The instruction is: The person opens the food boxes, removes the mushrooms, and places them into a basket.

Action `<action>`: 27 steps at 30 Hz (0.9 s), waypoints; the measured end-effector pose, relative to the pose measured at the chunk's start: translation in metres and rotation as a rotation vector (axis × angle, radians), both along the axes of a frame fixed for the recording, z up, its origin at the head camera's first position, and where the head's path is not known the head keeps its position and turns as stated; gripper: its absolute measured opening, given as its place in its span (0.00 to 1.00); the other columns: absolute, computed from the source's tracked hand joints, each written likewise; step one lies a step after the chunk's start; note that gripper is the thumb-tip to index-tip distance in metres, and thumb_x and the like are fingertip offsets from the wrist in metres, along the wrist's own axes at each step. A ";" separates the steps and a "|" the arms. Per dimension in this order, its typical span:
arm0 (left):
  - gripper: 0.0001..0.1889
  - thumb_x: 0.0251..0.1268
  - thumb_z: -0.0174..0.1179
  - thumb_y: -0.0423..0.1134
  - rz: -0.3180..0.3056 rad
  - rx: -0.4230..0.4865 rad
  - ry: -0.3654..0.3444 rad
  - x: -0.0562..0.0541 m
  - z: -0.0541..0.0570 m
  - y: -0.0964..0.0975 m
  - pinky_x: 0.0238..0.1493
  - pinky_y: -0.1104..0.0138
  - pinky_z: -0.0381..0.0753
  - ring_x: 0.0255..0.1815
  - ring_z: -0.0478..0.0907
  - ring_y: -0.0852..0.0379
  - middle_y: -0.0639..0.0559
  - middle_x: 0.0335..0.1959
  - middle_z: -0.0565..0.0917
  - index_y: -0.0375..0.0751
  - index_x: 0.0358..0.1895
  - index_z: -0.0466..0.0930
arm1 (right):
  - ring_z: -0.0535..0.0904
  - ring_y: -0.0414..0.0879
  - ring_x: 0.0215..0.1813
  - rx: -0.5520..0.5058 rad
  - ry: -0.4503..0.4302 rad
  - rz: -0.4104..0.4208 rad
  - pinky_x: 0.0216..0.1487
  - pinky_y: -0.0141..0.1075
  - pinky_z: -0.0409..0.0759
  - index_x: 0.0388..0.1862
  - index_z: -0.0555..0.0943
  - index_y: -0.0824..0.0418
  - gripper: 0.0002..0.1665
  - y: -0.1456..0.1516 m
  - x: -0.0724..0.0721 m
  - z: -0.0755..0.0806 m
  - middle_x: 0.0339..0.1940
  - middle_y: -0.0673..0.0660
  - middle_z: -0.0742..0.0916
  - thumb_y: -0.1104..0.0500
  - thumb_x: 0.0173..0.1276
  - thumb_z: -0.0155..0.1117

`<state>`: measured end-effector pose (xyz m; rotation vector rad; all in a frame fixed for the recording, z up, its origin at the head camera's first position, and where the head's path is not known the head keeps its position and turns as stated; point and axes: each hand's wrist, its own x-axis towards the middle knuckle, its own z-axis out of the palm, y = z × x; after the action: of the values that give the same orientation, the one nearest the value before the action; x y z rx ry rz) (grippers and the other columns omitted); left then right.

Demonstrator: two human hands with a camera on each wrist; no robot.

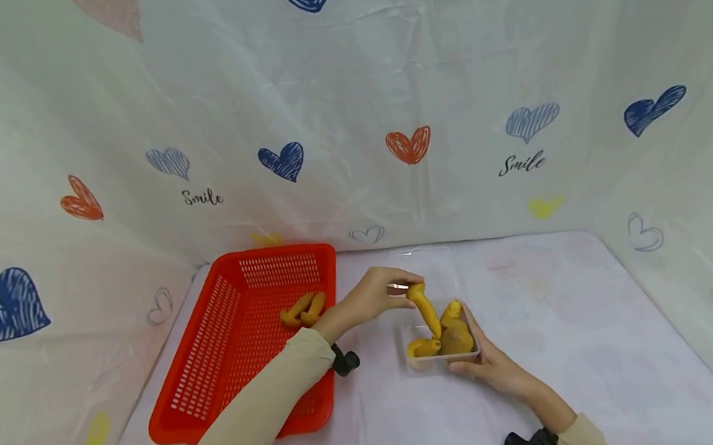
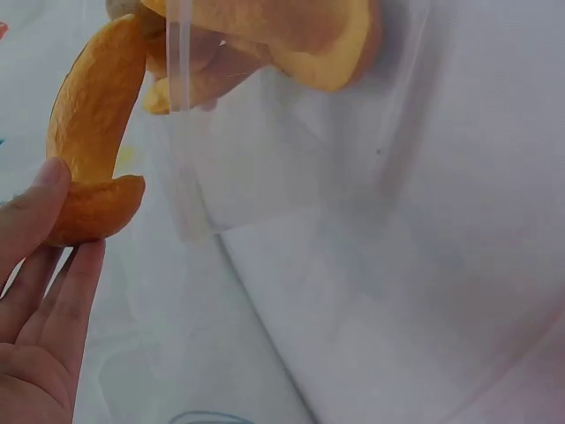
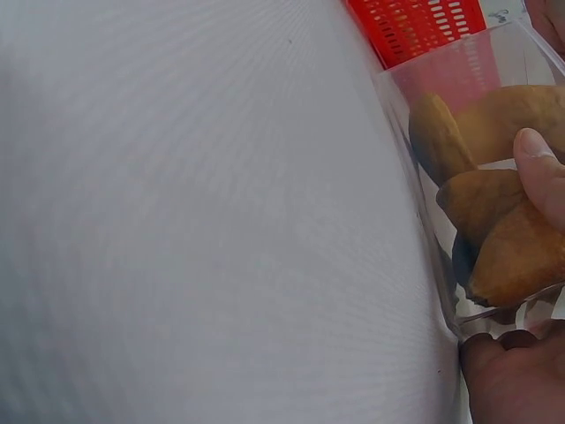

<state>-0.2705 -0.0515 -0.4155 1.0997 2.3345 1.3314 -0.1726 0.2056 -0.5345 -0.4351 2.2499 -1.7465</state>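
My left hand (image 1: 378, 294) pinches a yellow mushroom (image 1: 427, 311) by its cap between thumb and fingers. The mushroom's stem points down into a clear plastic box (image 1: 432, 359). In the left wrist view, the held mushroom (image 2: 99, 106) shows its rounded cap at the fingertips and its thick curved stem. Several other yellow mushrooms (image 1: 457, 341) lie inside the box. Around the box's right side my right hand (image 1: 490, 364) is curled, gripping it. The right wrist view has the right thumb (image 3: 540, 172) beside the mushrooms (image 3: 521, 247), with other fingers at the box's lower edge.
A red plastic basket (image 1: 226, 345) stands on the left of the white-covered table (image 1: 573, 301), under the left forearm. A few more yellow mushrooms (image 1: 303, 311) lie in it. A clear lid (image 1: 422, 263) extends behind the box. A heart-printed sheet (image 1: 343, 93) hangs at the back.
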 end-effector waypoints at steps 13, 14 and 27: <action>0.25 0.56 0.71 0.30 0.090 0.007 0.005 -0.001 0.023 -0.020 0.52 0.66 0.82 0.55 0.82 0.51 0.45 0.53 0.84 0.34 0.60 0.81 | 0.35 0.60 0.78 0.000 -0.009 -0.011 0.60 0.17 0.58 0.82 0.27 0.48 0.67 -0.002 0.001 -0.001 0.81 0.59 0.33 0.59 0.68 0.70; 0.25 0.56 0.71 0.30 0.096 0.014 0.006 -0.002 0.024 -0.022 0.52 0.67 0.82 0.55 0.82 0.51 0.45 0.53 0.84 0.34 0.60 0.81 | 0.34 0.60 0.78 0.006 -0.009 -0.013 0.60 0.16 0.57 0.82 0.27 0.48 0.67 -0.002 0.001 -0.001 0.81 0.59 0.33 0.59 0.68 0.70; 0.25 0.58 0.70 0.30 0.226 0.063 0.022 -0.005 0.039 -0.067 0.51 0.66 0.83 0.56 0.82 0.50 0.46 0.54 0.84 0.37 0.61 0.81 | 0.32 0.59 0.79 0.013 -0.009 -0.016 0.73 0.43 0.38 0.81 0.27 0.46 0.66 -0.002 0.003 0.001 0.82 0.58 0.34 0.60 0.68 0.69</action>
<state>-0.2755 -0.1186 -0.3766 0.8928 2.5099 1.4848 -0.1700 0.2034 -0.5338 -0.4065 2.2633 -1.7371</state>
